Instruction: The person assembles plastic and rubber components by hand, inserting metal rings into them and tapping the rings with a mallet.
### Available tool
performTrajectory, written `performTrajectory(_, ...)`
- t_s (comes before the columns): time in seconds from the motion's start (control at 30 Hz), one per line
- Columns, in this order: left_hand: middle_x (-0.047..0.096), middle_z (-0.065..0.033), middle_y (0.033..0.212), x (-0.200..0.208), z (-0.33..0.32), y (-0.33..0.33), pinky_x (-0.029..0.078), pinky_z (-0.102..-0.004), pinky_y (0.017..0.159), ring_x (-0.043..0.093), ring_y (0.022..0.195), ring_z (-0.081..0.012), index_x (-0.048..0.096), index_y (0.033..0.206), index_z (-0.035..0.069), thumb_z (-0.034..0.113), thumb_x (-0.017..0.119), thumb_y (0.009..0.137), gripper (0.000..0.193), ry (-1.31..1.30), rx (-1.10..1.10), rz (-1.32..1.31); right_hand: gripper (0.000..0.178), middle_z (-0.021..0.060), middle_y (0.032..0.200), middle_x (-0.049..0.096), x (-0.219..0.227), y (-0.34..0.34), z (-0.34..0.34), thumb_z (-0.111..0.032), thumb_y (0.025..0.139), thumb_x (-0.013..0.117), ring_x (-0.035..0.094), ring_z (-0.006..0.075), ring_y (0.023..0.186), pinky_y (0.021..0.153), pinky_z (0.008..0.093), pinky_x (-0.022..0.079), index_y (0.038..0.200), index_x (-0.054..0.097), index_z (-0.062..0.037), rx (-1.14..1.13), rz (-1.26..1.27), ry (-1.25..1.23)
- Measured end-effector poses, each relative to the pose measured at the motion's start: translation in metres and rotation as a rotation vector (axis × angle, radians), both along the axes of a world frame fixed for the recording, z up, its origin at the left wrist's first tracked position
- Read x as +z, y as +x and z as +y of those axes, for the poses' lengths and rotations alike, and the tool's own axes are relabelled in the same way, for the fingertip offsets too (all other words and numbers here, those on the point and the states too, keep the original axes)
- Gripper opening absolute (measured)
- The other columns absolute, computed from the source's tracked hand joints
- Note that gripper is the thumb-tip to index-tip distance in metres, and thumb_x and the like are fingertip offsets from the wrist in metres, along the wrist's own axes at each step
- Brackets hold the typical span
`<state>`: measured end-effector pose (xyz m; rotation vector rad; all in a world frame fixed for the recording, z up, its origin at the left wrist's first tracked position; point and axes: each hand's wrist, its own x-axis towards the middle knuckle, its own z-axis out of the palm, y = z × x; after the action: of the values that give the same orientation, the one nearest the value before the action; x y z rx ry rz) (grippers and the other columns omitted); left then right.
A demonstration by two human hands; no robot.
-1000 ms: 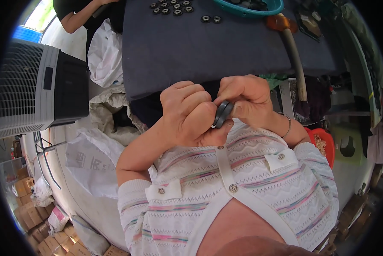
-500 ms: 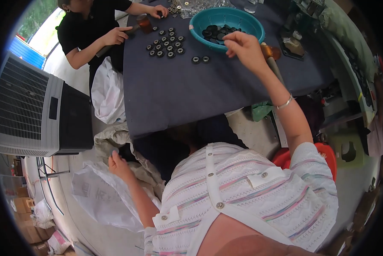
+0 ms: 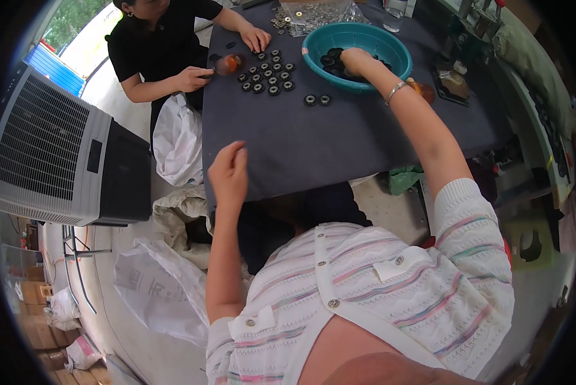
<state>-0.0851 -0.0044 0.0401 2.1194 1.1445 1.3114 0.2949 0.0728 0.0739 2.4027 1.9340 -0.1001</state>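
My right hand (image 3: 357, 63) reaches into a teal plastic basin (image 3: 390, 43), among small black round pieces (image 3: 333, 59); its fingertips are hidden. My left hand (image 3: 228, 172) is raised above the table's near left corner, fingers drawn together; whatever they may hold does not show. Two black wheels with metal centres (image 3: 317, 100) sit side by side in front of the basin. To their left stands a group of several similar wheels (image 3: 273, 77). Beside the basin, on the right, a mallet with an amber head (image 3: 422, 91) is partly covered by my forearm.
Across the dark-covered table (image 3: 268, 141), a co-worker's hand holds another amber mallet (image 3: 229, 64). Small metal parts and a clear bag (image 3: 320, 16) are at the back. A metal press (image 3: 453, 83) stands right. White sacks (image 3: 177, 141) and an air cooler (image 3: 50, 141) are left.
My left hand has risen from the white bag to above the table corner. My right hand has gone from the basin's rim down into it. The view has shifted slightly.
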Motion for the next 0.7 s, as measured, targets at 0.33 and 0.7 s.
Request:
performTrajectory(0.33, 0.061, -0.017, 0.092, -0.024, 0.092, 0.162, 0.049, -0.0438, 0.071, 0.061, 0.084, -0.0342, 0.061, 0.101, 0.004, 0.021, 0.054, 0.084, 0.025, 0.036, -0.154, 0.608, 0.02, 0.011, 0.074, 0.061, 0.011, 0.004, -0.03, -0.002, 0.073, 0.065, 0.06, 0.023, 0.068, 0.065, 0.0332, 0.051, 0.092, 0.061, -0.0002, 0.213, 0.275, 0.442)
performTrajectory(0.7, 0.065, -0.0188, 0.087, -0.012, 0.078, 0.149, 0.047, -0.0466, 0.076, 0.061, 0.089, -0.0358, 0.063, 0.084, 0.001, 0.026, 0.057, 0.078, 0.026, -0.163, -0.324, 0.664, 0.015, 0.0048, 0.079, 0.061, -0.01, -0.078, -0.136, 0.002, 0.083, 0.058, 0.062, 0.0104, 0.068, 0.061, 0.0226, 0.053, 0.098, 0.06, 0.0034, 0.135, 1.471, 0.537)
